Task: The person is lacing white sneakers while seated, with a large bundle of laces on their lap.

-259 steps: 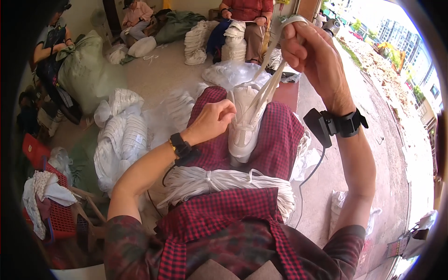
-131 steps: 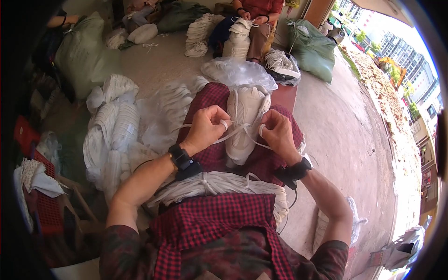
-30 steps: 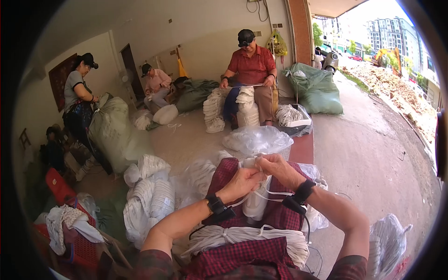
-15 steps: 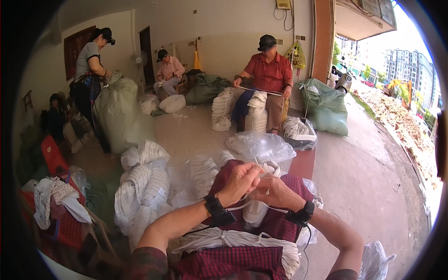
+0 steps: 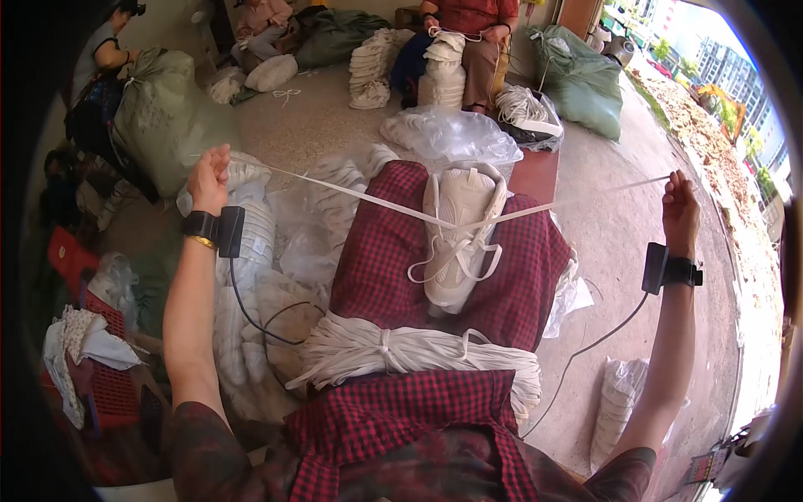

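Observation:
A white sneaker point(image 5: 456, 276) lies between my thighs on a red-and-black checked apron point(image 5: 381, 243), its toe toward me. A flat white shoelace point(image 5: 368, 197) crosses over its tongue, with loose loops lower down on the upper. My left hand point(image 5: 209, 177) is closed on one end, raised out to the left. Far out to the right, my right hand point(image 5: 680, 209) grips the other end. Both lengths are stretched taut from the shoe. Across my lap lies a tied bundle of white shoelaces point(image 5: 427, 351).
Stacked white shoes in clear plastic point(image 5: 255, 226) stand left of my legs. A red crate point(image 5: 109, 368) with cloths is at the lower left. Opposite sits a person in a red shirt point(image 5: 477, 12) handling a lace. Green sacks point(image 5: 577, 84) and a plastic bag point(image 5: 452, 138) lie ahead.
My hands were together over the shoe; they have spread wide apart, pulling the lace taut to both sides. The view has tipped downward, and the sneaker now shows whole.

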Action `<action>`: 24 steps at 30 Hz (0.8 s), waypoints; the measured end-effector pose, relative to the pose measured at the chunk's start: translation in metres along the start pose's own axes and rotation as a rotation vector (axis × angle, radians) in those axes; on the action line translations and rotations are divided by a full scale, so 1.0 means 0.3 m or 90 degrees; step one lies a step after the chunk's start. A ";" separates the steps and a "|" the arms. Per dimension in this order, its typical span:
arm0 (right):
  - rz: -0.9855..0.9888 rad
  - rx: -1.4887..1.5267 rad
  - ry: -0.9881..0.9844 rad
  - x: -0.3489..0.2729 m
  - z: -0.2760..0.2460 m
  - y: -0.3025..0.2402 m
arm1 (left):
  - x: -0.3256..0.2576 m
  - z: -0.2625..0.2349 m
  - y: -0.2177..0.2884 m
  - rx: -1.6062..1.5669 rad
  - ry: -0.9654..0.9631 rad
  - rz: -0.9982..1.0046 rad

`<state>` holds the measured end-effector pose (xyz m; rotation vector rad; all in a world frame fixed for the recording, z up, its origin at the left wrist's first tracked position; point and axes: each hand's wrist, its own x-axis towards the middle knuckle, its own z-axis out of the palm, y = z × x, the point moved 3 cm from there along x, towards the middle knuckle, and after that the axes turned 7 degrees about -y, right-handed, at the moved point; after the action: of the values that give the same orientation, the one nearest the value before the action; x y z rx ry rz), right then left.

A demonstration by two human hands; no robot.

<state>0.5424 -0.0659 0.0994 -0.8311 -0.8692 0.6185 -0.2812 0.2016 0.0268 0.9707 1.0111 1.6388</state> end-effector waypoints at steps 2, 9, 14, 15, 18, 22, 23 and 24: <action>0.039 -0.086 0.001 -0.027 -0.084 0.051 | -0.018 0.072 -0.047 0.029 -0.051 -0.033; 0.314 -0.831 -0.314 -0.330 0.253 0.298 | -0.573 0.527 -0.068 0.402 -0.357 0.244; -0.076 -0.723 -0.507 -0.520 0.757 0.218 | -0.914 0.751 -0.085 0.569 -0.655 0.327; -0.174 -0.738 -0.535 -0.539 0.793 0.222 | -0.930 0.785 -0.098 0.603 -0.650 0.357; -0.256 -0.766 -0.608 -0.566 0.830 0.283 | -0.943 0.813 -0.168 0.671 -0.629 0.441; -0.182 -0.712 -0.588 -0.533 0.813 0.313 | -0.910 0.808 -0.195 0.561 -0.643 0.335; -0.226 -0.664 -0.596 -0.534 0.821 0.316 | -0.896 0.810 -0.181 0.498 -0.650 0.261; -0.230 -0.659 -0.594 -0.534 0.822 0.318 | -0.877 0.814 -0.159 0.503 -0.648 0.264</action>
<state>0.2381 -0.0443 0.0488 -1.2606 -2.2390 0.1602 0.0211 0.0024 0.0296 2.3404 0.7146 0.7327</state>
